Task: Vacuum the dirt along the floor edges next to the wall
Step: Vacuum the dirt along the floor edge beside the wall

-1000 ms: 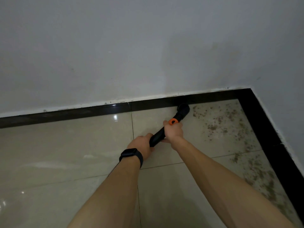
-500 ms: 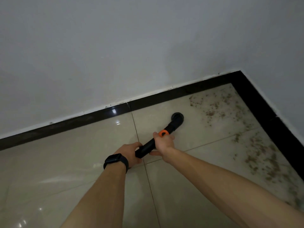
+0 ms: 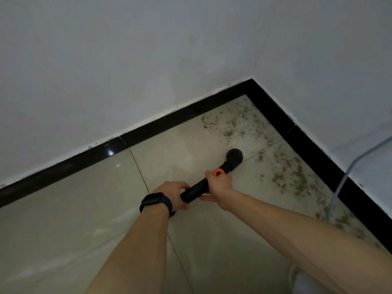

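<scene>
The left hand [image 3: 174, 193] and right hand [image 3: 218, 183] stay clamped on the vacuum wand [image 3: 195, 190]. Its nozzle [image 3: 234, 157] has drawn back from the black skirting [image 3: 159, 128] onto open tile. The dirt [image 3: 286, 175] beside the skirting still lies there, so that strip probably needs the next pass.

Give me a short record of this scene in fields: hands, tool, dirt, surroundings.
left hand: grips the rear of the vacuum wand; a dark watch is on the wrist
right hand: grips the wand just behind its orange ring
nozzle: down at the tile, apart from the black skirting
dirt: brown specks in the corner, beyond and right of the nozzle
cord: pale, hanging at the far right across the skirting
</scene>
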